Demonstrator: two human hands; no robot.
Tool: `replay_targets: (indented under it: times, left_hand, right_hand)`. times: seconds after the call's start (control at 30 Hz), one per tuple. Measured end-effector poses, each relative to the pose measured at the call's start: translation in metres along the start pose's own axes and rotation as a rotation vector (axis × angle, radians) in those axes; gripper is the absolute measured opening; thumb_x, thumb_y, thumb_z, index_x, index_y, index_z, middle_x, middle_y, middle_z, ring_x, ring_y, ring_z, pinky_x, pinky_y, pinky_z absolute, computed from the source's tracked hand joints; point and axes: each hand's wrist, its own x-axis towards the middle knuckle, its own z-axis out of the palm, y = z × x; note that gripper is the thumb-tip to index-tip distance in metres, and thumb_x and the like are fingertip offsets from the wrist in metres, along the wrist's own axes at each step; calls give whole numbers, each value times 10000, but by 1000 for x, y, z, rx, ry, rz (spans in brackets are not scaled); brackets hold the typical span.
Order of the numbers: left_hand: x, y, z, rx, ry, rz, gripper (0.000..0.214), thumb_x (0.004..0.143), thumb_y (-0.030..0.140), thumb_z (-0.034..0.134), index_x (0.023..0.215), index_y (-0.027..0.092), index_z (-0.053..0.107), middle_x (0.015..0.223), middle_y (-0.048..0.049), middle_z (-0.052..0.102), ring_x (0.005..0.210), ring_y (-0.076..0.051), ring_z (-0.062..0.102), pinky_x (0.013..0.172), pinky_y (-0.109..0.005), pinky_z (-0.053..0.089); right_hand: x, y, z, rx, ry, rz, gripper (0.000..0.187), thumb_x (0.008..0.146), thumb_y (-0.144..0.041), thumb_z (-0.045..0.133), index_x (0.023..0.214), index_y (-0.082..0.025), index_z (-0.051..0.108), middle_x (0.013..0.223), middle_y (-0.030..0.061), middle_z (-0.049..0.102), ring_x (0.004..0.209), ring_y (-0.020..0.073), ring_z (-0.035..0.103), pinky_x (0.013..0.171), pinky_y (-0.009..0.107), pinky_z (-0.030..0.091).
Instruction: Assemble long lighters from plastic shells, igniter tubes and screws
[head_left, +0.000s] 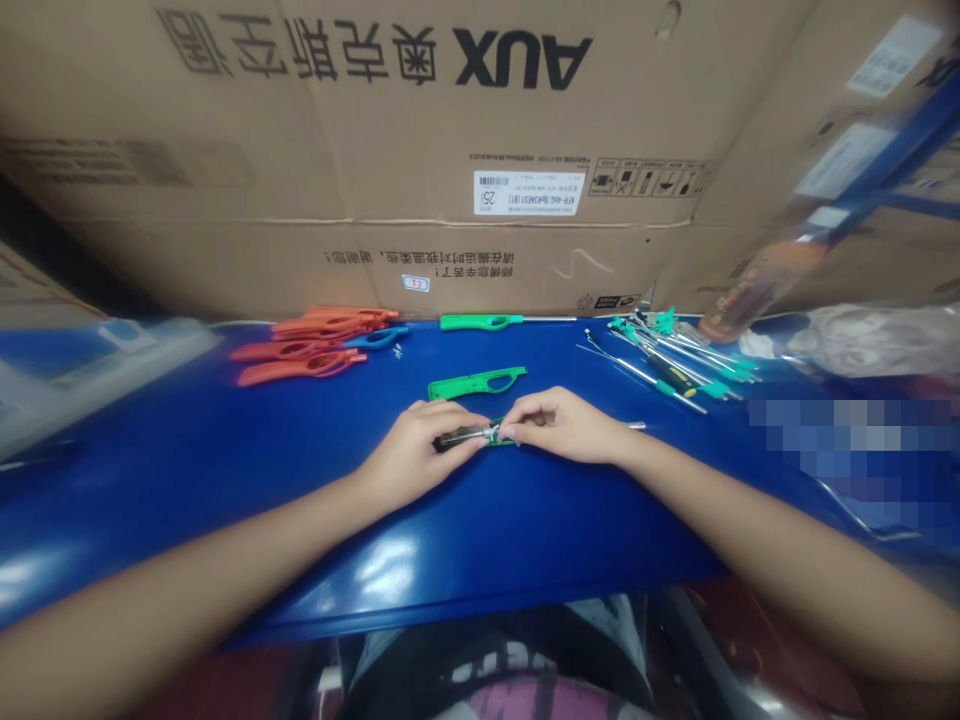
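Over the middle of the blue table, my left hand (412,442) is closed around a partly assembled green lighter (507,441). A dark tube-like part (454,437) lies in it between my left thumb and fingers. My right hand (562,425) pinches at the lighter's inner parts near a small whitish piece; its fingertips hide what they hold. A metal rod tip (636,426) sticks out past my right wrist. Just behind my hands lies an open green lighter shell half (476,384) with a trigger loop. Farther back rests a green lighter with a metal rod (474,322).
Several orange lighter shells (300,350) and a blue one (386,338) lie at the back left. Metal rods with green ends (675,345) are heaped at the back right beside an orange-brown bottle (765,290). A large carton (375,140) stands behind the table (420,560).
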Motion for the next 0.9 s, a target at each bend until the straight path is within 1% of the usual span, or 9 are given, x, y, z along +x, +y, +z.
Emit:
replay_targets:
  times: [0.33,0.5,0.73,0.9]
  left_hand:
    - [0,0,1,-29,12,29,166,922,308,684,1047,229,759,968,-38,784,855,-184,720,778,-312,512]
    - [-1,1,1,0,20,39,174,926,332,676,1034,225,762,946,-43,787,845,-188,723,773,-315,517]
    - [-1,3,0,4,61,77,173,922,329,686,1028,217,765,910,-41,789,826,-185,727,767,-314,516]
    - [-2,3,0,-10,72,83,174,916,327,693,1034,227,773,913,-42,788,831,-189,730,782,-318,541]
  right_hand:
    - [0,-2,1,-34,-8,-33,289,851,-420,687,890,-146,769,796,49,723,712,150,616,669,266,484]
    - [-1,-2,2,-41,-1,-28,297,854,-429,687,883,-145,771,770,45,718,695,147,610,644,259,475]
    - [-2,-2,6,6,3,-14,302,833,-439,707,873,-146,770,759,43,714,699,150,620,667,265,490]
    - [-3,-3,7,11,14,-7,296,831,-428,712,865,-140,771,750,46,713,690,147,623,661,264,494]
